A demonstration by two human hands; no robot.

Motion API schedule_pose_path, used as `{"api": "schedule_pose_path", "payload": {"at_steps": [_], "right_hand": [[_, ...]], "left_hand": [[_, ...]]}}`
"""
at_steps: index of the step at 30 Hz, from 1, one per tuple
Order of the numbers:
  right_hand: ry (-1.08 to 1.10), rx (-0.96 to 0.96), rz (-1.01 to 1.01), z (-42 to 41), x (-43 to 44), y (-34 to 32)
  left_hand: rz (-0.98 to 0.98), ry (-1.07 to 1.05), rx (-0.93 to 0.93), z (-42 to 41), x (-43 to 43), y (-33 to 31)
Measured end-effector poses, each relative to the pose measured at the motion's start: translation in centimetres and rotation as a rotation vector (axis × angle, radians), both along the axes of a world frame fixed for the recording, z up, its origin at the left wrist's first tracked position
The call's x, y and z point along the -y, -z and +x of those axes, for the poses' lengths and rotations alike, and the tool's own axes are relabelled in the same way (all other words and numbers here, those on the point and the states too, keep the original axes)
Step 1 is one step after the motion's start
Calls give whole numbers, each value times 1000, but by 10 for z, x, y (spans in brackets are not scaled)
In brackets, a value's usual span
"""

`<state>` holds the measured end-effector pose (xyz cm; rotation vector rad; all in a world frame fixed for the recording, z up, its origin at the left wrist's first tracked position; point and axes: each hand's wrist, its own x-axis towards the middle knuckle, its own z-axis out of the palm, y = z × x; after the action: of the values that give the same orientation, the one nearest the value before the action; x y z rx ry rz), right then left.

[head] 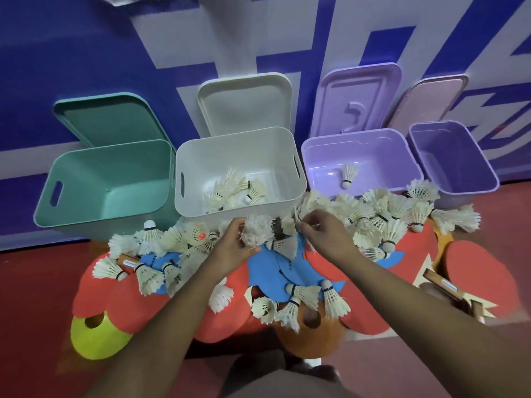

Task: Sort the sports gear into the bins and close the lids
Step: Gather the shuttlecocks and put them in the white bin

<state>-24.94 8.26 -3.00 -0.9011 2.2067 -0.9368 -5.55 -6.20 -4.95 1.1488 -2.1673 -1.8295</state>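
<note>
1. Shuttlecocks, white feathered, lie pointing every way over red paddles.
2. Left hand fingers grip a frayed shuttlecock; right hand fingers pinch a second shuttlecock; axes unclear.
3. Behind, open white plastic bin holds several; lilac bin one, cork nearward.

Red floor: four bins in row, yellow cone, red paddles.

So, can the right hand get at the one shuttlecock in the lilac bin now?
Probably yes: the lilac bin is open, its lid leaning behind, and the shuttlecock sits alone beyond the right hand, though that hand pinches another shuttlecock.
</note>
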Motion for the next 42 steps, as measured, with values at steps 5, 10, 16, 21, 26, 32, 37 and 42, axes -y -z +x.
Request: {"api": "schedule_pose_path", "payload": {"at_steps": [5,10,16,21,26,32,37,42], "right_hand": [[-70,-20,369,22,7,47],[180,201,325,44,31,64],[72,22,201,31,15,24],[-34,-102,-31,0,16,-39],[-281,-176,19,14,27,-52],[-284,-148,-26,35,2,-42],[31,-16,-145,19,-41,-45],[-98,-104,427,8,-107,19]], "left_hand": [[26,-11,20,13,9,14],[16,11,45,21,12,16],[-81,38,45,27,23,14],[-179,86,85,22,29,8],[-191,169,53,5,20,-6],[-94,216,4,-7,-3,-7],[45,150,-21,-14,-29,-3],[83,109,-21,-19,-54,7]]}}
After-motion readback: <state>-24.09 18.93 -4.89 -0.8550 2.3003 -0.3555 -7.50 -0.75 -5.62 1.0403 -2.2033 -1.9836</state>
